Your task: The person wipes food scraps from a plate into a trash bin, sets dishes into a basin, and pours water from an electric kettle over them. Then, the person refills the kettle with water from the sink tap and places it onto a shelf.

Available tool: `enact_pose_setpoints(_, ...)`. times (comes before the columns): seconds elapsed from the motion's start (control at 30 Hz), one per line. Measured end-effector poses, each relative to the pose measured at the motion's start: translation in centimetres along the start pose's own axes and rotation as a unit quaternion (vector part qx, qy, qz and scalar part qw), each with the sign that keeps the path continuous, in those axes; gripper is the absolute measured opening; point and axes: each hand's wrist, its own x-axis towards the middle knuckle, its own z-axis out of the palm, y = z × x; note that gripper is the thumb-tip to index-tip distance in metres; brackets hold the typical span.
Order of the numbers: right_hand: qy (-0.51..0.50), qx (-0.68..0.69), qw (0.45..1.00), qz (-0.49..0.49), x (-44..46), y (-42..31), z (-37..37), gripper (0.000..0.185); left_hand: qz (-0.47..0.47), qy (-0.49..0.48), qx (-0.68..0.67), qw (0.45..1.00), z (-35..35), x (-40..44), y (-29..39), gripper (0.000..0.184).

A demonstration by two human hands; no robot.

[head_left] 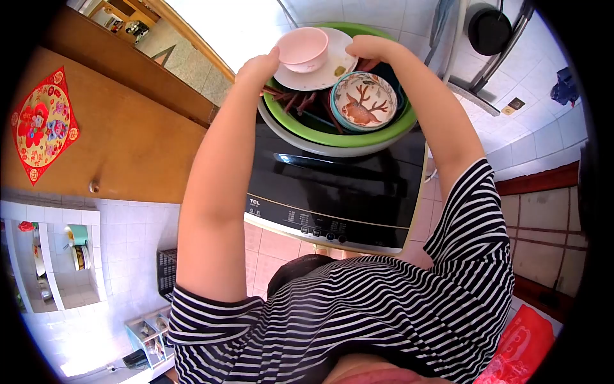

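Observation:
Both my hands are raised over a green basin (313,137). My left hand (258,68) is closed at the left rim of a white plate (332,69), its thumb by a pink bowl (303,49) that stands upright on the plate. My right hand (376,49) grips the plate's right rim, with its fingers partly hidden. A yellowish-green patch shows on the plate near the right hand. Just below that hand, a bowl with a deer picture inside (364,101) rests in the basin. Dark reddish-brown sticks, partly covered by the plate, lie in the basin too.
Beneath the green basin is a grey basin (339,150), on a black-topped washing machine (332,192). At the left stands a wooden door (128,128). A black pan (488,29) hangs on the right wall; a red bag (521,345) lies lower right.

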Motion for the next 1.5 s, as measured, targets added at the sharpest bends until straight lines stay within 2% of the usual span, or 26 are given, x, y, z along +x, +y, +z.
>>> enact_pose_setpoints(0.07, 0.09, -0.089, 0.992, 0.003, 0.6, 0.0, 0.4, 0.03, 0.053, 0.05, 0.129, 0.989, 0.9, 1.4, 0.0, 0.071)
enact_pose_setpoints(0.13, 0.117, -0.072, 0.99, 0.014, 1.1, 0.7, 0.5, 0.031, 0.055, 0.04, 0.145, 0.987, 1.3, 2.4, 0.1, 0.075)
enact_pose_setpoints(0.2, 0.187, -0.103, 0.975, -0.061, 0.5, 1.7, 0.1, 0.033, 0.023, 0.031, 0.125, 0.991, 1.0, 3.0, 0.3, 0.073)
enact_pose_setpoints(0.23, 0.187, -0.102, 0.975, -0.056, -0.4, 2.2, -0.2, 0.033, 0.044, 0.046, 0.122, 0.991, 1.0, 2.8, 0.3, 0.072)
enact_pose_setpoints(0.27, 0.312, -0.15, 0.931, -0.115, -1.7, 3.0, -0.8, 0.035, 0.044, 0.041, 0.122, 0.991, 0.6, 1.9, 0.5, 0.072)
enact_pose_setpoints(0.3, 0.431, -0.195, 0.864, -0.171, -3.1, 3.8, -1.3, 0.038, 0.025, 0.014, 0.061, 0.998, 0.2, 1.1, 0.6, 0.075)
enact_pose_setpoints(0.33, 0.477, -0.274, 0.825, -0.133, -4.6, 5.0, -1.6, 0.039, 0.006, -0.012, 0.0, 1.0, -0.1, 0.7, 0.8, 0.08)
enact_pose_setpoints(0.37, 0.517, -0.351, 0.776, -0.093, -6.1, 6.0, -1.8, 0.04, 0.025, -0.011, -0.023, 0.999, -0.2, 0.9, 0.4, 0.08)
enact_pose_setpoints(0.4, 0.518, -0.352, 0.775, -0.088, -7.4, 6.8, -1.9, 0.04, 0.028, -0.015, -0.022, 0.999, 0.0, 1.2, 0.3, 0.08)
enact_pose_setpoints(0.47, 0.349, -0.375, 0.853, 0.099, -9.2, 7.5, -2.1, 0.037, 0.005, 0.008, -0.002, 1.0, -0.3, 0.3, 0.5, 0.07)
enact_pose_setpoints(0.6, 0.347, -0.352, 0.864, 0.094, -9.1, 8.1, -1.4, 0.035, 0.0, 0.012, 0.02, 1.0, -0.3, 0.3, 0.8, 0.068)
enact_pose_setpoints(0.73, 0.349, -0.418, 0.833, 0.101, -8.8, 7.7, -1.4, 0.035, 0.016, -0.02, 0.048, 0.999, -0.3, -0.1, 1.1, 0.068)
enact_pose_setpoints(0.8, 0.35, -0.431, 0.826, 0.1, -8.6, 7.4, -1.7, 0.036, 0.028, -0.014, 0.002, 0.999, -0.5, 0.3, 0.6, 0.068)
enact_pose_setpoints(0.87, 0.314, -0.395, 0.855, 0.115, -9.0, 7.4, -2.5, 0.037, 0.001, -0.014, -0.028, 1.0, -0.4, 0.6, 0.4, 0.069)
enact_pose_setpoints(1.0, 0.319, -0.368, 0.868, 0.095, -8.8, 8.3, -3.1, 0.045, -0.035, -0.033, -0.075, 0.996, -0.5, 1.1, 0.0, 0.071)
enact_pose_setpoints(1.13, 0.31, -0.327, 0.888, 0.097, -8.5, 8.6, -3.4, 0.047, 0.014, -0.022, -0.068, 0.997, 0.2, 2.6, -0.9, 0.077)
enact_pose_setpoints(1.2, 0.267, -0.314, 0.905, 0.107, -9.0, 8.0, -3.4, 0.045, 0.004, -0.016, -0.058, 0.998, 0.3, 2.5, -0.7, 0.077)
enact_pose_setpoints(1.27, 0.264, -0.289, 0.914, 0.11, -8.5, 8.6, -3.6, 0.045, 0.025, -0.032, -0.031, 0.999, 0.3, 3.0, -0.7, 0.077)
enact_pose_setpoints(1.3, 0.265, -0.262, 0.921, 0.112, -8.3, 9.1, -3.6, 0.044, 0.025, -0.031, -0.033, 0.999, 0.5, 3.0, -0.9, 0.077)
enact_pose_setpoints(1.33, 0.267, -0.264, 0.92, 0.11, -8.0, 9.5, -3.4, 0.044, 0.063, 0.021, 0.04, 0.997, 0.8, 3.8, -1.6, 0.077)
enact_pose_setpoints(1.37, 0.308, -0.263, 0.909, 0.098, -7.6, 10.0, -3.0, 0.044, 0.1, 0.073, 0.112, 0.986, 0.8, 4.0, -1.6, 0.077)
enact_pose_setpoints(1.4, 0.347, -0.261, 0.897, 0.085, -7.3, 10.4, -3.1, 0.044, 0.102, 0.075, 0.111, 0.986, 0.7, 4.2, -1.5, 0.077)
enact_pose_setpoints(1.5, 0.374, -0.22, 0.899, 0.065, -7.8, 10.1, -2.3, 0.043, 0.03, 0.079, 0.092, 0.992, 0.2, 2.6, -1.2, 0.072)
